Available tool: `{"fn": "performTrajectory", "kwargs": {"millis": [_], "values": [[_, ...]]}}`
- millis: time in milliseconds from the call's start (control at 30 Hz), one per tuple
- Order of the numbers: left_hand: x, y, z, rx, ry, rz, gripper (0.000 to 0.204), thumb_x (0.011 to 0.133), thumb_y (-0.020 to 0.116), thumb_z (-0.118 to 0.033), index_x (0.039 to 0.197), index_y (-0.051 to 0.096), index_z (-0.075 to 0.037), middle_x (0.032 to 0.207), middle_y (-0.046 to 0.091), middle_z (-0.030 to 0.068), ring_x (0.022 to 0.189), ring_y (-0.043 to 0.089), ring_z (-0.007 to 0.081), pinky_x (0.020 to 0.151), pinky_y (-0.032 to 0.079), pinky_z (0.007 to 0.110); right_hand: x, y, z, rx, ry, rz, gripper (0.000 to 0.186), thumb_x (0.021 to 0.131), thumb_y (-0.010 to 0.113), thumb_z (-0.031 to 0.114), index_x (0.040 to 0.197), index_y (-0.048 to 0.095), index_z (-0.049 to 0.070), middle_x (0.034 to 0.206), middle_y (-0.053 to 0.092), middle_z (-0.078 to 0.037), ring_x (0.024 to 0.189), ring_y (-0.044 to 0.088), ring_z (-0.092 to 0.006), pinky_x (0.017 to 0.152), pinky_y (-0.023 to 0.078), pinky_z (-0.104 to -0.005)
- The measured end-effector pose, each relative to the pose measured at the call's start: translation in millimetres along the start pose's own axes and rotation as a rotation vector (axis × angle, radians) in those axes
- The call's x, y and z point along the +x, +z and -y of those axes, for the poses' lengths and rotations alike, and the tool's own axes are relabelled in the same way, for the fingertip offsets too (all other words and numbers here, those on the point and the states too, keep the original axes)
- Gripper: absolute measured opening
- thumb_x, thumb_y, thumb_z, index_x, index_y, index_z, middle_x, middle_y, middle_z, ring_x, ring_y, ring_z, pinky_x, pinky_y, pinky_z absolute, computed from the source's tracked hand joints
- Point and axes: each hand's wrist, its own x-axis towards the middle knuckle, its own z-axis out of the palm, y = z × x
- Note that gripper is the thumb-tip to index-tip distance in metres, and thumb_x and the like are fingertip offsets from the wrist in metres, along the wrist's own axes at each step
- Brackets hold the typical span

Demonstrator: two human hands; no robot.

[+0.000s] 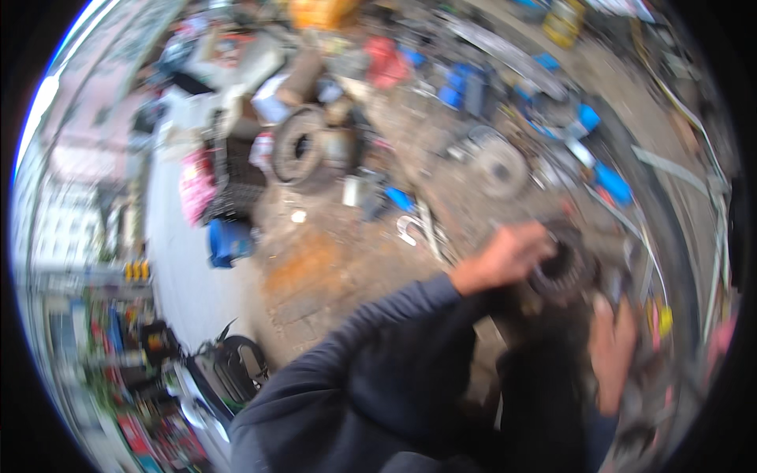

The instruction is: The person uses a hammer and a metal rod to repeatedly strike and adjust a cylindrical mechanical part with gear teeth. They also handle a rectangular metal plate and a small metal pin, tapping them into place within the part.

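Motion blurs the whole scene. My left hand (509, 256) reaches in from the left in a grey sleeve. Its fingers are closed on the near-left rim of a dark metal ring (583, 276), which seems to have teeth or ribs round its inner hole. Below and to the right of that ring is my right hand (613, 351), its fingers stretched upward and apart. A small greyish shape lies by its fingertips, too smeared to name; I see no clear grip on it. The ring's underside is hidden.
A pale round metal disc (501, 169) lies beyond my left hand. Farther left stand a large rusty wheel-like part (300, 146), a blue container (229, 243) and a pink bag (197, 185). Blue scraps, cables and a dark curved hose (670, 236) clutter the right. A parked motorbike (229, 366) is at lower left.
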Motion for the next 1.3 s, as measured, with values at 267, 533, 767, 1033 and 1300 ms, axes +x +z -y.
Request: {"fn": "performTrajectory", "kwargs": {"millis": [267,533,767,1033,1300], "values": [[3,8,12,0.033,-0.088,0.000,0.005,0.098,0.075,-0.004,0.098,0.071,-0.001,0.097,0.078,0.0118,0.086,0.076,0.0237,0.077,0.060,0.035,4,-5,16,0.322,0.023,0.034,0.027,0.106,0.067,0.024,0.101,0.061,-0.001,0.074,0.058,-0.014,0.066,0.053,-0.0221,0.065,0.047,-0.0394],[4,10,11,0.010,-0.049,-0.001,0.006,0.096,0.075,-0.003,0.097,0.070,-0.001,0.094,0.076,0.0130,0.084,0.075,0.0275,0.075,0.059,0.036,2,-8,21,0.313,-0.079,0.009,0.027,0.106,0.068,0.023,0.101,0.060,-0.002,0.071,0.055,-0.013,0.064,0.047,-0.0205,0.063,0.046,-0.0378],[6,11,14,0.013,0.002,0.009,0.009,0.092,0.077,-0.003,0.096,0.069,-0.001,0.089,0.071,0.0149,0.080,0.072,0.0346,0.069,0.056,0.040,1,-14,32,0.285,-0.086,0.016,0.024,0.105,0.069,0.021,0.102,0.061,-0.002,0.071,0.056,-0.013,0.062,0.048,-0.0239,0.062,0.046,-0.0379],[8,10,5,0.075,0.147,0.049,0.009,0.092,0.077,-0.005,0.096,0.070,-0.003,0.085,0.068,0.0145,0.078,0.069,0.0363,0.069,0.056,0.043,-13,-43,71,0.229,-0.543,-0.131,0.026,0.098,0.073,0.016,0.111,0.065,-0.005,0.079,0.071,-0.018,0.064,0.071,-0.0341,0.063,0.055,-0.0412],[6,11,9,0.053,0.060,0.101,0.012,0.091,0.077,-0.005,0.102,0.072,-0.002,0.085,0.066,0.0165,0.078,0.067,0.0387,0.070,0.056,0.043,7,-25,64,-0.118,-0.295,0.103,0.031,0.103,0.070,0.027,0.105,0.061,-0.002,0.071,0.067,-0.026,0.065,0.068,-0.0471,0.060,0.051,-0.0540]]}}
